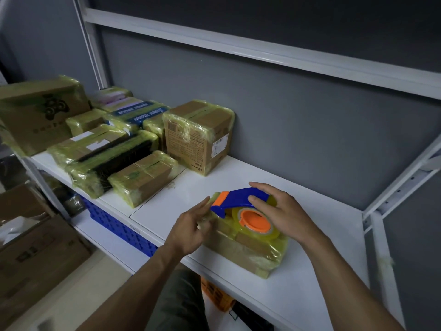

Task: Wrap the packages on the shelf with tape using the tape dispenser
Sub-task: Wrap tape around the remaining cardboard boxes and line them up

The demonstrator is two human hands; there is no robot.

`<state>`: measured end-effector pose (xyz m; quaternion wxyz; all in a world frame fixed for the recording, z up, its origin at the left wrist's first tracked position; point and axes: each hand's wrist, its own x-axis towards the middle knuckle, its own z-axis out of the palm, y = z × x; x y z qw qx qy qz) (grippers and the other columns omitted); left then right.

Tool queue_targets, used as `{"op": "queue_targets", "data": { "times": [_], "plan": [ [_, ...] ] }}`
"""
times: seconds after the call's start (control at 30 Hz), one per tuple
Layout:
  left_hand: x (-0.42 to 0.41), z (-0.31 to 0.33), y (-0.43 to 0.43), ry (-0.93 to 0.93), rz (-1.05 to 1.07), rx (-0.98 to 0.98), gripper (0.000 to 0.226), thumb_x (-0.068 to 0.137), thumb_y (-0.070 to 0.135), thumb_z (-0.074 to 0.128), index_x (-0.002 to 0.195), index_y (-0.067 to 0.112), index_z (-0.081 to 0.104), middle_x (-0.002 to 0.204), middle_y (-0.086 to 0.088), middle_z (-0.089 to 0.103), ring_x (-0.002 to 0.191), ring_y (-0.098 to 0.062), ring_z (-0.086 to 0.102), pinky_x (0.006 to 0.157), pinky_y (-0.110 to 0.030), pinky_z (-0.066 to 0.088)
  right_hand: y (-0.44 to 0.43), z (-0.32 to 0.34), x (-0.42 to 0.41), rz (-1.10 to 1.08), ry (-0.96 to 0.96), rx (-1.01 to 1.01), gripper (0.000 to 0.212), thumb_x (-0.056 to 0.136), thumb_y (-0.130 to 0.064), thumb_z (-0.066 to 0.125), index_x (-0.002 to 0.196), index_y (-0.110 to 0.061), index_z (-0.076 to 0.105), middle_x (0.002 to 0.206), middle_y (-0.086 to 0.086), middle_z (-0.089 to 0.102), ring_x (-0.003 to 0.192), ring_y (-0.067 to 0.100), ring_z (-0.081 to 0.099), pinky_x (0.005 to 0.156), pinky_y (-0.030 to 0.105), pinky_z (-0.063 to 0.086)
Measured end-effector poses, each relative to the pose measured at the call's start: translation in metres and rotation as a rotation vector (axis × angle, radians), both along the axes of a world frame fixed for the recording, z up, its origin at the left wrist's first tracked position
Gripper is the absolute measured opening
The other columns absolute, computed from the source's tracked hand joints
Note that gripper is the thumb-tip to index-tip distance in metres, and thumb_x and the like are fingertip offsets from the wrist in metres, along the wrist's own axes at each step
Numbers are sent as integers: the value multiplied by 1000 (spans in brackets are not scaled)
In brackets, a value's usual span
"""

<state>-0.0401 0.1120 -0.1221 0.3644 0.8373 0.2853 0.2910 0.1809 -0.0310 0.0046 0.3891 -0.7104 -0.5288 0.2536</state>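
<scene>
Blue and orange, the tape dispenser [241, 199] is sitting under the curled fingers of the right hand [281, 211], which are gripping its top; just beneath them the package [250, 254] is lying on the shelf [310, 271], and the left hand [191, 225] is touching it with blurred, nearly straight fingers

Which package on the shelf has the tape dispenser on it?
The package nearest the camera, alone at the right, under the tape dispenser; the other packages sit grouped farther left.

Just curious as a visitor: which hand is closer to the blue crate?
Left. Left hand is up-right of the blue crate; right hand grips the tape dispenser farther right.
</scene>
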Motion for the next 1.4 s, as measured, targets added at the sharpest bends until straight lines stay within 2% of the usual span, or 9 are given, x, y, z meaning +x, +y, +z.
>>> {"op": "queue_targets", "data": {
  "times": [0.23, 0.33, 0.43, 0.6, 0.7, 0.8, 1.03, 1.13, 1.4],
  "plan": [
    [-3, 8, 7, 136, 66, 182, 48, 96, 63, 45, 143, 55, 45, 148, 22, 51, 100, -11, 71, 86, -37, 58, 0, 6, 0, -17, -13, -20, 40, 89, -63, 68, 127, -53, 63, 114, -36, 66, 110, -11, 61, 81, 18, 60],
    [-3, 7, 3, 228, 179, 229, 53, 94, 68, 28, 143, 56, 45, 104, 9, 77, 76, -17, 68, 75, -36, 56, -6, 13, 4, -41, -52, -28, 39, 89, -61, 68, 126, -50, 66, 111, -37, 67, 107, -11, 63, 76, 12, 56],
    [-2, 7, 1, 268, 204, 213, 57, 94, 68, 27, 145, 52, 46, 66, 5, 67, 62, -13, 60, 71, -35, 55, -18, 15, 13, -81, -70, -33, 42, 85, -63, 65, 124, -47, 68, 111, -34, 69, 108, -7, 65, 82, 18, 57],
    [0, 2, 2, 138, 145, 170, 49, 99, 59, 37, 143, 44, 52, 53, 13, 50, 55, -5, 56, 60, -22, 43, -20, 12, 8, -93, -90, -68, 40, 83, -64, 65, 120, -49, 68, 105, -39, 66, 104, -11, 63, 76, 10, 53],
    [-6, -4, 10, 4, 95, 19, 38, 103, 48, 48, 140, 47, 55, 59, 12, 57, 57, -5, 55, 65, -29, 52, -8, 11, 0, -104, -76, -71, 39, 80, -69, 61, 115, -53, 68, 107, -35, 68, 105, -9, 63, 81, 15, 53],
    [-14, -1, 25, -60, 90, -53, 40, 101, 43, 48, 139, 37, 60, 102, 11, 77, 93, -5, 71, 87, -37, 58, 2, 6, -11, -96, -47, -71, 51, 80, -78, 53, 123, -53, 64, 118, -28, 67, 111, -3, 61, 88, 20, 53],
    [-25, 18, 36, 67, 5, 138, 51, 96, 24, 37, 143, 27, 57, 161, 8, 34, 146, -20, 38, 113, -42, 42, 15, -1, -25, -22, -39, -123, 53, 81, -75, 43, 131, -60, 51, 119, -24, 66, 111, 2, 61, 99, 35, 54],
    [-26, 17, 36, 108, -57, 240, 58, 95, 39, 35, 151, 28, 48, 162, 16, 31, 155, -13, 17, 118, -42, 34, 12, -2, -25, -14, -28, -96, 52, 81, -78, 45, 130, -61, 51, 116, -27, 67, 110, -2, 61, 97, 32, 54],
    [-21, 6, 31, 175, 49, 231, 100, 69, 92, 60, 148, 31, 51, 156, 35, 30, 149, 0, 27, 117, -44, 40, 9, -4, -31, -99, -47, -22, 54, 77, -84, 51, 124, -57, 56, 114, -25, 67, 105, 3, 65, 80, 23, 59]
  ]
}}
